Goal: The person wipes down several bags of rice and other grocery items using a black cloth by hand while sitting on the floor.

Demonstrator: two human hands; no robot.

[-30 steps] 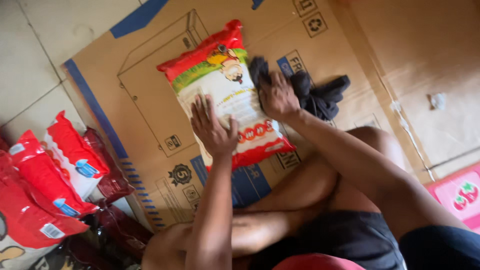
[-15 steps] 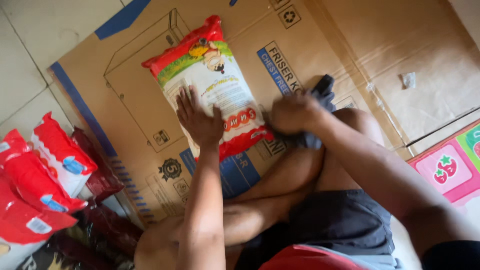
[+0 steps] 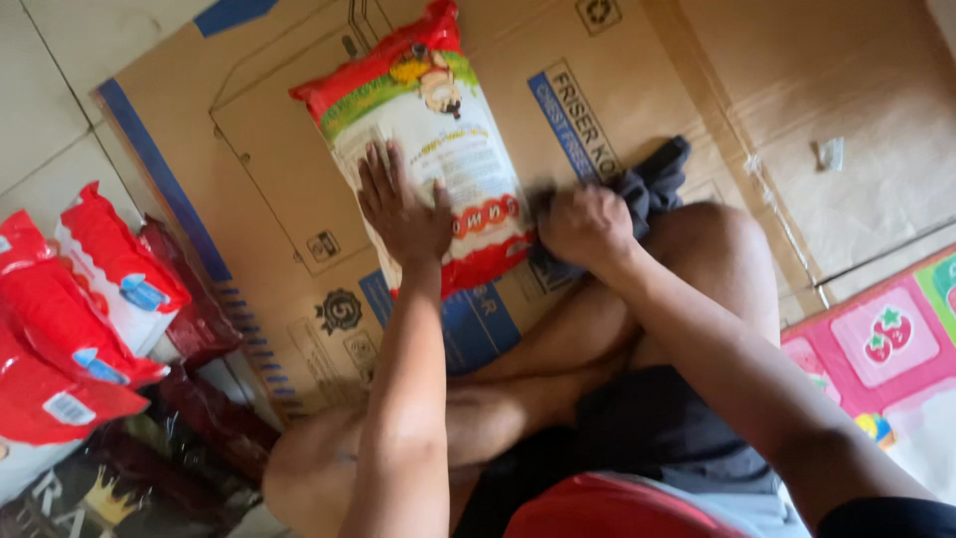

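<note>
At far left, a stack of red-and-white packets [image 3: 75, 329] lies on the floor beside darker wrapped packs [image 3: 204, 399]. Flattened cardboard [image 3: 269, 179] covers the floor at centre and right. On the cardboard lies a red, white and green bag [image 3: 423, 139], lengthwise, its top end farther away. Left hand [image 3: 403, 209] rests open, palm down, fingers spread, flat on the bag's near half. Right hand [image 3: 588, 227] is closed in a fist around a dark cloth [image 3: 652, 184], just beside the bag's near right corner. Crossed bare legs sit near the camera. At near right, a pink play mat [image 3: 876, 344] with strawberry pictures adjoins the cardboard.
</note>
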